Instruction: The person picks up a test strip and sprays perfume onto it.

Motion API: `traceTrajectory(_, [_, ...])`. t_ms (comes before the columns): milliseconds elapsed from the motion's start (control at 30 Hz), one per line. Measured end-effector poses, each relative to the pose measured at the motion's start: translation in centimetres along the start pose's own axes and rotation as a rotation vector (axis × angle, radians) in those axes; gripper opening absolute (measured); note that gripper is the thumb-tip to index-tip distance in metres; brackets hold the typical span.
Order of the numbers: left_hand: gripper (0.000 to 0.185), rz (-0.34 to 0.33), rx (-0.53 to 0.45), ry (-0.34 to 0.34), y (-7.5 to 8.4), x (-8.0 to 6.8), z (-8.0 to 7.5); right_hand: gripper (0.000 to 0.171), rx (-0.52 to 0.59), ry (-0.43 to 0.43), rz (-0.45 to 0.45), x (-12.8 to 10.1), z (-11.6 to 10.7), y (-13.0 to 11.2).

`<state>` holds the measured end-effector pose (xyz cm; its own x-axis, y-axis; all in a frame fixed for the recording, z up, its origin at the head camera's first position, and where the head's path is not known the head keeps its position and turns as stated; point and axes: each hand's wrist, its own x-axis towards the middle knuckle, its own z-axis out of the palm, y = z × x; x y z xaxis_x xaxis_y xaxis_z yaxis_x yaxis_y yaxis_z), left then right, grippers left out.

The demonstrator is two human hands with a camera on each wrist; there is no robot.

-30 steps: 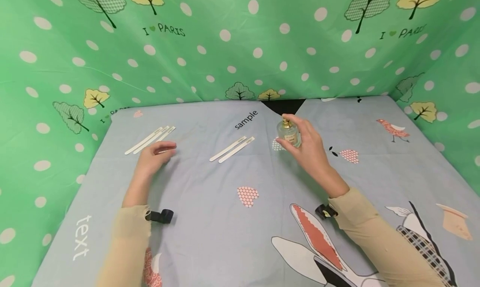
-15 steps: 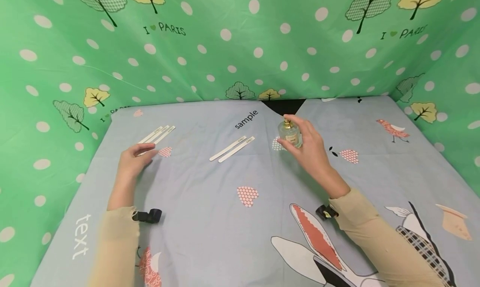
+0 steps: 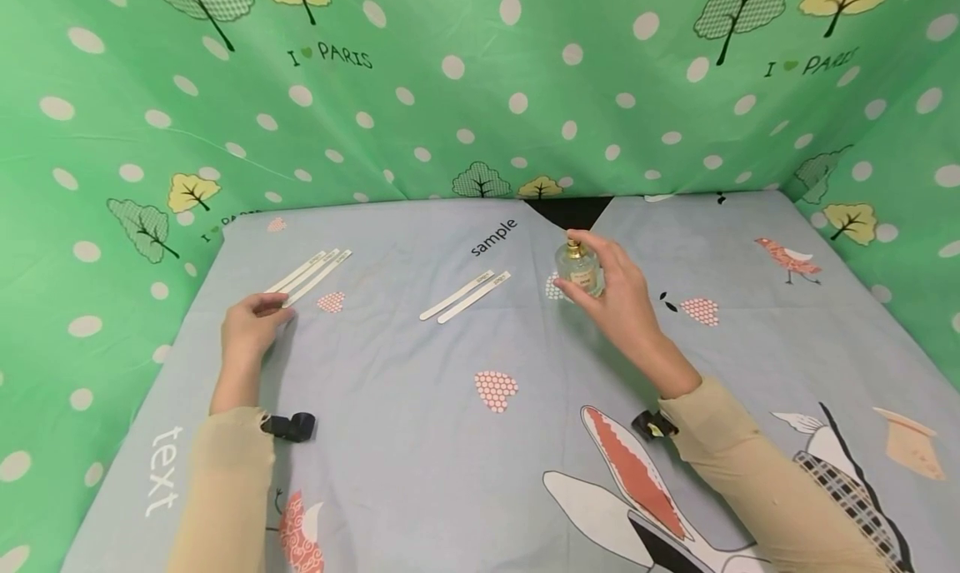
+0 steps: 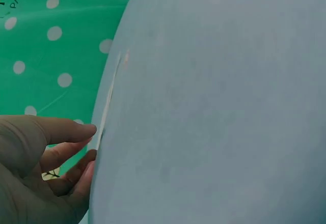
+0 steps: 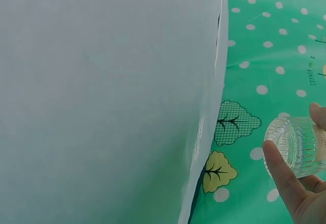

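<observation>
My right hand [image 3: 618, 294] holds a clear glass perfume bottle [image 3: 576, 271] with a gold neck and pale label, raised above the cloth. Its forefinger lies over the bottle's top and the thumb is at the lower side; in the right wrist view the ribbed glass base of the bottle [image 5: 290, 145] shows between the digits. At the left, my left hand [image 3: 251, 327] is at the near ends of several slim white test strips [image 3: 315, 275] with print at their far ends. In the left wrist view, a gap shows between thumb and fingers [image 4: 76, 175], beside a strip [image 4: 108, 104] seen edge-on.
Two more white strips [image 3: 465, 298] lie side by side mid-table, between the hands. The grey-blue printed cloth [image 3: 420, 440] covers the table, and a green dotted curtain [image 3: 405, 123] hangs behind and at both sides.
My left hand has moved leftward and slightly back toward me, from right of the left strips to their near ends, uncovering a printed heart. The right hand and perfume bottle stay nearly still.
</observation>
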<state>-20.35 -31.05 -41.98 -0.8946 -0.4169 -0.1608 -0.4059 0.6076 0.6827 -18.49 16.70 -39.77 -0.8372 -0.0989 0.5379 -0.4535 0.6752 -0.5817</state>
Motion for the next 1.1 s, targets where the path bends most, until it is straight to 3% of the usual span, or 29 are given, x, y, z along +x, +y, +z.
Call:
traceTrajectory(433, [0.039,0.065,0.057,-0.055,-0.6,1.3,0.5,0.069,-0.003,0.023,0.017,-1.0,-1.6,-0.2])
traceTrajectory(700, [0.031,0.101,0.117,-0.028,-0.7,1.1,0.8,0.070,0.001,0.051,-0.011,-1.5,-2.6,-0.2])
traceTrajectory(1100, [0.021,0.135,0.167,0.013,-0.7,0.6,-0.1,0.073,0.002,0.045,-0.042,-1.4,-2.5,-0.4])
